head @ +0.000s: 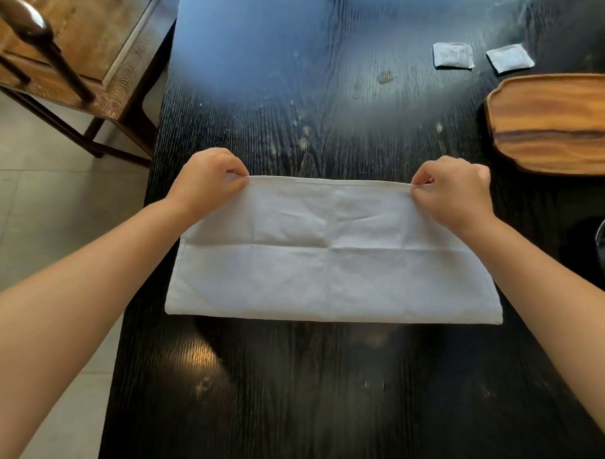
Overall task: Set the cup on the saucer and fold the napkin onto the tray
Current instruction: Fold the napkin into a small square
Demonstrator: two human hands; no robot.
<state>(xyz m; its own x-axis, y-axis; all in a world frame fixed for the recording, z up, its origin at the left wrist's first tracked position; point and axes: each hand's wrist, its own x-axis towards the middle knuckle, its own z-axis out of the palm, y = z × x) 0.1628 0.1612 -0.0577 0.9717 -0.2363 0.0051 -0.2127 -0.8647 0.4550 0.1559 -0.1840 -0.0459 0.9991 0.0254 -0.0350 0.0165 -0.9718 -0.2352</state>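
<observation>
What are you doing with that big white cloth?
A person is folding a white napkin on a dark wooden table. The left hand and the right hand each pinch a far corner of it, and the near part lies flat. The wooden tray where it should end up sits off to the right, with nothing on the part that shows. Two small white packets lie beyond it. No cup or saucer can be clearly made out.
</observation>
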